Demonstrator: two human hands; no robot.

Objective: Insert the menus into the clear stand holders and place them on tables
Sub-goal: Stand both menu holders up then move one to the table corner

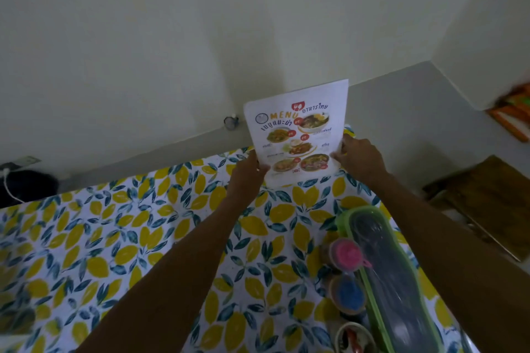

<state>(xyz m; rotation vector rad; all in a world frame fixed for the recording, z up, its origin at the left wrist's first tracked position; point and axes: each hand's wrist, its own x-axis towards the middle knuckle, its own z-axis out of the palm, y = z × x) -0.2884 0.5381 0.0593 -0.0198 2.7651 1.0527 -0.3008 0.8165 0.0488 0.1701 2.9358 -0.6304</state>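
A white menu sheet (296, 129) with food pictures and the word MENU stands upright at the far edge of the table (137, 238), which wears a lemon-print cloth. It seems to sit in a clear stand holder (298, 179), whose outline is hard to make out. My left hand (248, 173) grips the menu's lower left edge. My right hand (360, 156) grips its lower right edge. Both arms reach forward across the table.
On the right side of the table lie a long green-rimmed lidded box (387, 275) and small jars with a pink lid (345, 253) and a blue lid (348, 295). A wooden stool (487, 203) stands to the right. A cable and plug (11, 178) are at the left wall.
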